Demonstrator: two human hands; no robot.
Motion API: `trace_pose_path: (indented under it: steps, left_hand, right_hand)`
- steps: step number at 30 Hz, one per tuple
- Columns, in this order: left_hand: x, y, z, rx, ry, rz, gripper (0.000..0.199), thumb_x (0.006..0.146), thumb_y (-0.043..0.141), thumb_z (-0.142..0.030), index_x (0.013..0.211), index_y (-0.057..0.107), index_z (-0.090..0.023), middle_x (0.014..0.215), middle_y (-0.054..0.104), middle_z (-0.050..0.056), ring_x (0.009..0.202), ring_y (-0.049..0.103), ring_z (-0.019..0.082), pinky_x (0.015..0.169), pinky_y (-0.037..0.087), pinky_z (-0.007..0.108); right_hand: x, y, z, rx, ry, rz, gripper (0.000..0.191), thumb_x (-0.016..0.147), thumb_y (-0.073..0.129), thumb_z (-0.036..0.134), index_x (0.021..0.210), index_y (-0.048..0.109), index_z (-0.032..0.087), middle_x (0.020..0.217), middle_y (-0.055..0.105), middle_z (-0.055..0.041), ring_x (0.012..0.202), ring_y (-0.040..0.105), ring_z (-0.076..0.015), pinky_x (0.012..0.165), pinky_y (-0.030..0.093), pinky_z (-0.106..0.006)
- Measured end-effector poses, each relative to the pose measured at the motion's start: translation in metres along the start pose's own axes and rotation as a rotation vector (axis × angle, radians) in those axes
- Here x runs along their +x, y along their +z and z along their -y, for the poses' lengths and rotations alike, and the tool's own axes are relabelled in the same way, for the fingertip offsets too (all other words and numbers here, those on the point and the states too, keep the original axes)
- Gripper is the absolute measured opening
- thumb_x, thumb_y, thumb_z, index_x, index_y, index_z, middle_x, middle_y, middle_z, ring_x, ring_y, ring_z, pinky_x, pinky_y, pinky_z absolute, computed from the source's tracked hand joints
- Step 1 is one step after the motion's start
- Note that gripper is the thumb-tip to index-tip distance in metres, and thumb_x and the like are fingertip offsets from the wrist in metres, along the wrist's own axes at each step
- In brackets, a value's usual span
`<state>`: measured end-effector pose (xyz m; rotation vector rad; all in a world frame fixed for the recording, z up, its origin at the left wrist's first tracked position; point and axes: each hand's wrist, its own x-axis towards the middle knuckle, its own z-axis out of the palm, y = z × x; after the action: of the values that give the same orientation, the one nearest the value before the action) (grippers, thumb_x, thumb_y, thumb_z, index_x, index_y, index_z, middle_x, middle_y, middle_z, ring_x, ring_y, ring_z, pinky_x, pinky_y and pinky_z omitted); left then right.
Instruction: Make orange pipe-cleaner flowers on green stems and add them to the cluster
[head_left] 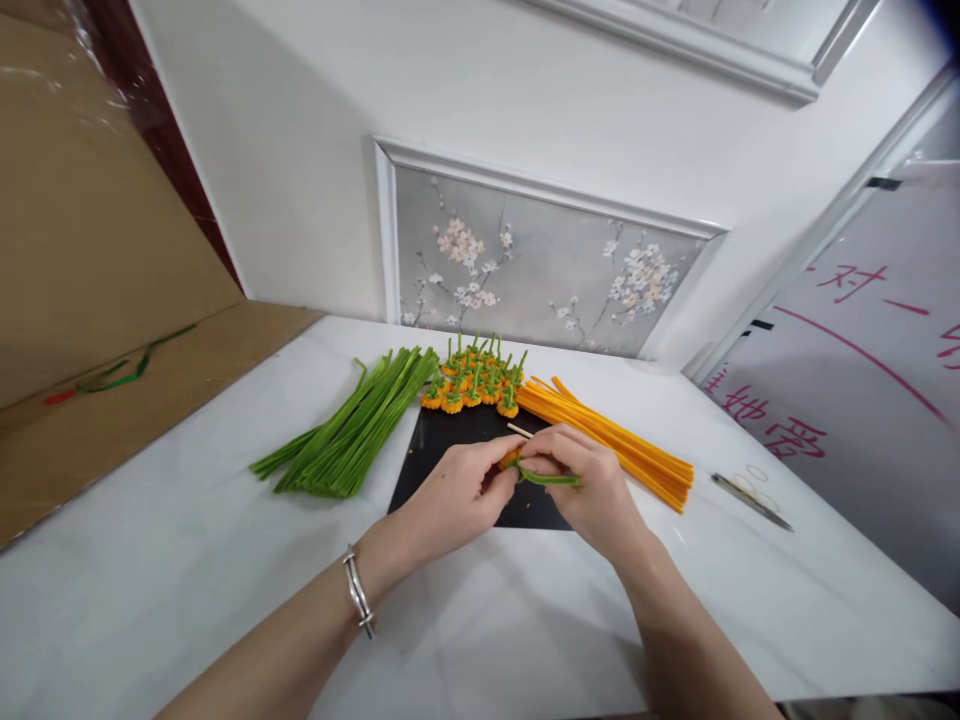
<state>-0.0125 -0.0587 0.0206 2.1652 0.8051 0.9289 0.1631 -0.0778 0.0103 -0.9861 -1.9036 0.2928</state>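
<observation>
My left hand (463, 487), with a silver bracelet on its wrist, pinches a small orange chenille piece (510, 459) above the black mat (429, 458). My right hand (589, 480) is closed on a green pipe cleaner (553, 480), whose near end meets the orange piece and whose free end points right. Fingers hide most of the join. A thin pale stick (517, 431) pokes out behind the right fingers; what holds it is hidden. Just beyond the hands stand several small orange pieces with upright green stems (472, 385), shaped like little pumpkins.
Left of the mat lies a bundle of green pipe cleaners (349, 430); at the right lies an orange bundle (615, 440). Pointed tweezers or scissors (752, 502) and thin rings (756, 474) rest farther right. Cardboard (150, 370) borders the left; a whiteboard (862, 400) stands right.
</observation>
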Motion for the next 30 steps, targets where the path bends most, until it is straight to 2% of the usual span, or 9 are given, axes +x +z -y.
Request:
trace_pose_path:
  steps: [5,9,12,16,20,23,27,30]
  left_hand:
    - [-0.001,0.003,0.001,-0.007,-0.012,-0.059,0.019,0.084,0.046,-0.014,0.087,0.064,-0.017,0.063,0.052,-0.002,0.052,0.041,0.009,0.048,0.032,0.019]
    - [-0.001,0.005,-0.004,-0.012,-0.022,-0.084,0.023,0.086,0.047,-0.017,0.096,0.067,-0.019,0.063,0.053,-0.002,0.050,0.037,0.009,0.046,0.029,0.019]
    - [-0.002,0.007,-0.005,-0.083,-0.025,-0.129,0.024,0.086,0.049,-0.020,0.101,0.069,-0.019,0.068,0.059,-0.001,0.052,0.042,0.010,0.048,0.033,0.019]
    - [-0.003,0.011,-0.002,-0.194,-0.065,-0.172,0.026,0.082,0.057,-0.023,0.103,0.071,-0.019,0.073,0.066,0.001,0.059,0.053,0.013,0.054,0.043,0.020]
    - [-0.002,0.014,0.004,-0.328,-0.127,-0.156,0.032,0.084,0.057,-0.024,0.114,0.068,-0.020,0.089,0.070,0.003,0.080,0.063,0.018,0.074,0.053,0.028]
    - [0.001,0.012,0.007,-0.588,-0.236,-0.140,0.039,0.086,0.058,-0.026,0.124,0.061,-0.022,0.100,0.069,0.004,0.089,0.066,0.018,0.086,0.054,0.034]
    - [0.003,0.006,0.005,-0.871,-0.378,-0.161,0.043,0.082,0.066,-0.028,0.124,0.060,-0.024,0.098,0.070,0.004,0.084,0.069,0.016,0.089,0.054,0.035]
    - [0.004,0.003,0.003,-0.918,-0.396,-0.167,0.040,0.079,0.071,-0.028,0.119,0.064,-0.024,0.095,0.071,0.003,0.082,0.069,0.014,0.088,0.054,0.030]
  right_hand:
    - [-0.002,0.003,0.001,-0.079,-0.010,-0.002,0.018,0.090,0.045,0.012,0.081,0.057,0.021,0.082,0.059,-0.0027,0.074,0.057,-0.0153,0.066,0.048,-0.028]
    - [-0.003,0.010,0.004,-0.144,-0.025,-0.111,0.020,0.086,0.041,0.007,0.078,0.053,0.021,0.081,0.057,-0.0036,0.074,0.056,-0.0159,0.067,0.047,-0.028]
    - [-0.004,0.016,0.006,-0.191,-0.023,-0.173,0.019,0.085,0.042,0.007,0.077,0.050,0.022,0.080,0.056,-0.0039,0.072,0.055,-0.0166,0.065,0.046,-0.028]
    - [-0.003,0.019,0.007,-0.199,0.005,-0.175,0.018,0.085,0.043,0.009,0.076,0.052,0.021,0.078,0.055,-0.0038,0.070,0.054,-0.0171,0.063,0.046,-0.030]
    - [-0.001,0.011,0.002,0.013,0.105,-0.134,0.013,0.089,0.049,0.020,0.091,0.061,0.022,0.085,0.061,-0.0046,0.074,0.060,-0.0176,0.065,0.051,-0.030]
    - [0.000,0.002,-0.004,0.275,0.266,-0.183,0.019,0.088,0.055,0.031,0.104,0.060,0.022,0.078,0.062,-0.0014,0.060,0.059,-0.0139,0.055,0.051,-0.027]
    - [0.001,-0.004,-0.007,0.417,0.343,-0.268,0.020,0.089,0.056,0.036,0.098,0.060,0.019,0.060,0.057,0.0038,0.047,0.053,-0.0101,0.050,0.047,-0.024]
    - [0.002,-0.001,-0.002,0.478,0.380,-0.184,0.021,0.087,0.058,0.038,0.094,0.060,0.018,0.057,0.057,0.0049,0.044,0.052,-0.0089,0.046,0.046,-0.022]
